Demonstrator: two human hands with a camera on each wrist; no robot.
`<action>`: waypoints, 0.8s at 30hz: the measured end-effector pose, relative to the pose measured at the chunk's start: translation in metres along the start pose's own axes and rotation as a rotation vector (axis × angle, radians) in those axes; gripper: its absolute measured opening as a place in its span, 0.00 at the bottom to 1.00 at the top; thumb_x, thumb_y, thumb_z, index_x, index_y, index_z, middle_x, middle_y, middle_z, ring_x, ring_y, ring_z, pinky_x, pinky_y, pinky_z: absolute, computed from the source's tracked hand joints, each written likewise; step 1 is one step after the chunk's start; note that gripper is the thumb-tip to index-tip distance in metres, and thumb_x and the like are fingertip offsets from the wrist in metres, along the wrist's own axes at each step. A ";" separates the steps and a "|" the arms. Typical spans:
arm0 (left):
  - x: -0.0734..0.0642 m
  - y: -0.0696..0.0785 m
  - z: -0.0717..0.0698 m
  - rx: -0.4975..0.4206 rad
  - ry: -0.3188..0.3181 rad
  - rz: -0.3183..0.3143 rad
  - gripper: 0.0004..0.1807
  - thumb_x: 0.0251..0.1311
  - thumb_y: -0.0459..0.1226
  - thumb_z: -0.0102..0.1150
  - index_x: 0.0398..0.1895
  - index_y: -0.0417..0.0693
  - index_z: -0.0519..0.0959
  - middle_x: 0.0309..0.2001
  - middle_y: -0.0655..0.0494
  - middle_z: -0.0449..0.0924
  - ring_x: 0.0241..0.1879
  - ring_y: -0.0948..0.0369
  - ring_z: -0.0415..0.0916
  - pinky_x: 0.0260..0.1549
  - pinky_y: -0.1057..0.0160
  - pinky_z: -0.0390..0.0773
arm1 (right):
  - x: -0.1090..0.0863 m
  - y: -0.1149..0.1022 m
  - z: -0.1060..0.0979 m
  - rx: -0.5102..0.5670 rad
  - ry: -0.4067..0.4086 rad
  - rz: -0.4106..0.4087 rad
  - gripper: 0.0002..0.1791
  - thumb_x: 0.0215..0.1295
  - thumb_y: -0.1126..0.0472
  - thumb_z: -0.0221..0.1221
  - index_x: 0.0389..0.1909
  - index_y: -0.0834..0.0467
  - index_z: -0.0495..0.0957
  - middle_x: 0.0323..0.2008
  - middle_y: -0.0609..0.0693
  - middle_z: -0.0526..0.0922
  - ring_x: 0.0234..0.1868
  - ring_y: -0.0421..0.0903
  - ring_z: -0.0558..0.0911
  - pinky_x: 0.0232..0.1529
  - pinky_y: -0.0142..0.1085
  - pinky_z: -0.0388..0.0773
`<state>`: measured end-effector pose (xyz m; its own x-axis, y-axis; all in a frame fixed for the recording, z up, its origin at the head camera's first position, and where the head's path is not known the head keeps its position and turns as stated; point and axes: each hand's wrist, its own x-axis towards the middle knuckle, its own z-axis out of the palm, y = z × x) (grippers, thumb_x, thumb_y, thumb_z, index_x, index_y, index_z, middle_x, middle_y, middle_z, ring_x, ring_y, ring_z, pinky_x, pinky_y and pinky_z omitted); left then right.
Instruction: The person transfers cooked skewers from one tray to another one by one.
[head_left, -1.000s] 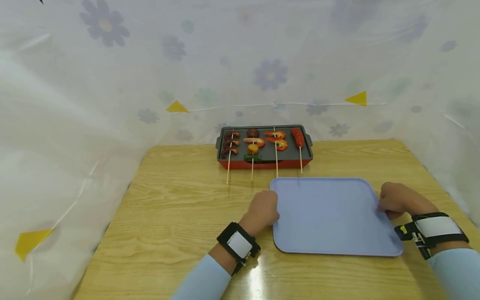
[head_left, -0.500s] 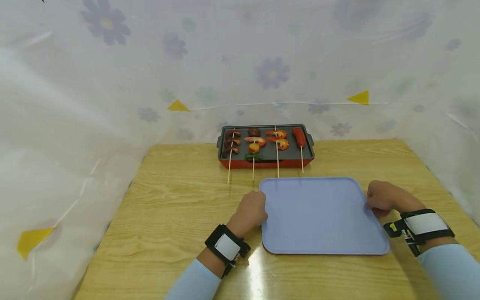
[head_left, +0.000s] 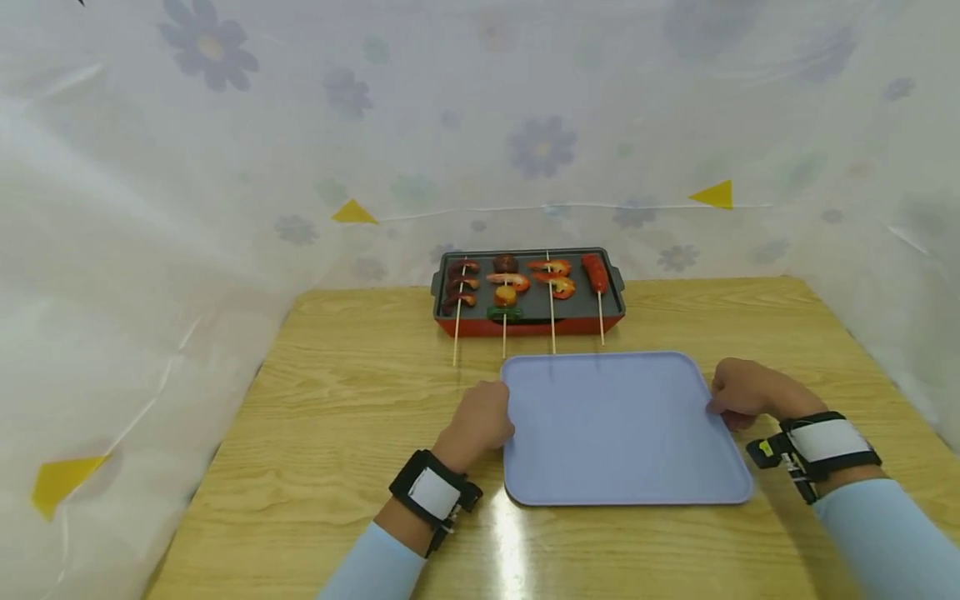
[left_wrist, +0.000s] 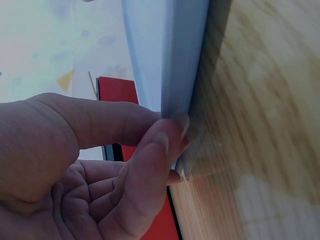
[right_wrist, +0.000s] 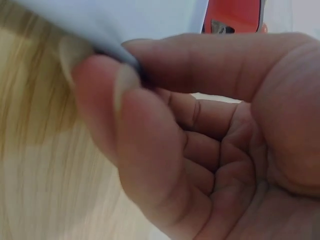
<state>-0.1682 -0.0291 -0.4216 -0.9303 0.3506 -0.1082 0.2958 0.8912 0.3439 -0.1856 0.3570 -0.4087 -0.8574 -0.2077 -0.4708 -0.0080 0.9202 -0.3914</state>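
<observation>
- Left hand (head_left: 477, 417) and right hand (head_left: 742, 392) pinch opposite rims of the tray (head_left: 622, 433), lower right of frame;
- steady, level handling should keep it clear of the skewers (head_left: 552, 329)

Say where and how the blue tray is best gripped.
Probably the blue tray by both short side rims: left hand from the left, right hand from the right, thumbs above, fingers beneath, since it is wide and flat with a raised edge.

Four skewers (head_left: 557, 286) lie on a red-sided grill (head_left: 480, 327) before floral sheeting (head_left: 450, 158).
</observation>
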 end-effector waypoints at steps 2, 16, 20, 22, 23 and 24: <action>-0.002 -0.003 -0.001 -0.002 0.001 -0.002 0.03 0.49 0.27 0.59 0.22 0.40 0.76 0.21 0.53 0.72 0.19 0.60 0.65 0.16 0.64 0.68 | 0.000 -0.004 0.001 -0.002 -0.001 -0.011 0.12 0.56 0.66 0.59 0.14 0.60 0.76 0.13 0.47 0.78 0.16 0.41 0.77 0.19 0.34 0.79; -0.011 -0.020 -0.009 -0.008 -0.019 -0.030 0.02 0.50 0.25 0.57 0.28 0.37 0.77 0.23 0.51 0.71 0.22 0.58 0.66 0.20 0.61 0.71 | 0.003 -0.025 0.009 0.000 -0.001 -0.063 0.13 0.55 0.68 0.57 0.12 0.60 0.74 0.10 0.47 0.77 0.13 0.40 0.78 0.17 0.33 0.77; -0.012 -0.027 -0.011 0.012 0.000 -0.037 0.03 0.50 0.25 0.58 0.28 0.37 0.77 0.24 0.49 0.74 0.24 0.57 0.69 0.24 0.58 0.75 | 0.004 -0.033 0.012 -0.012 0.009 -0.092 0.15 0.54 0.69 0.56 0.10 0.61 0.76 0.08 0.46 0.76 0.11 0.39 0.76 0.15 0.32 0.75; -0.012 -0.031 -0.011 0.013 0.005 -0.048 0.03 0.49 0.25 0.58 0.29 0.36 0.77 0.25 0.49 0.75 0.25 0.56 0.70 0.25 0.57 0.77 | 0.005 -0.036 0.015 -0.018 0.008 -0.087 0.15 0.54 0.69 0.55 0.10 0.61 0.77 0.08 0.46 0.77 0.11 0.39 0.76 0.15 0.32 0.76; -0.013 -0.033 -0.010 0.007 0.003 -0.059 0.03 0.49 0.25 0.59 0.29 0.36 0.76 0.25 0.49 0.75 0.25 0.56 0.70 0.25 0.57 0.77 | 0.006 -0.037 0.016 -0.018 0.003 -0.080 0.15 0.55 0.69 0.56 0.10 0.61 0.77 0.09 0.46 0.77 0.12 0.39 0.76 0.16 0.32 0.77; -0.013 -0.034 -0.009 0.005 0.002 -0.068 0.04 0.49 0.26 0.59 0.29 0.36 0.76 0.25 0.48 0.75 0.25 0.56 0.70 0.26 0.57 0.77 | 0.006 -0.039 0.018 -0.018 -0.003 -0.072 0.14 0.55 0.68 0.56 0.11 0.61 0.77 0.09 0.46 0.77 0.12 0.39 0.77 0.16 0.33 0.77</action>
<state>-0.1680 -0.0669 -0.4232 -0.9487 0.2883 -0.1295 0.2327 0.9145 0.3311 -0.1814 0.3143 -0.4102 -0.8527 -0.2746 -0.4444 -0.0789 0.9086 -0.4101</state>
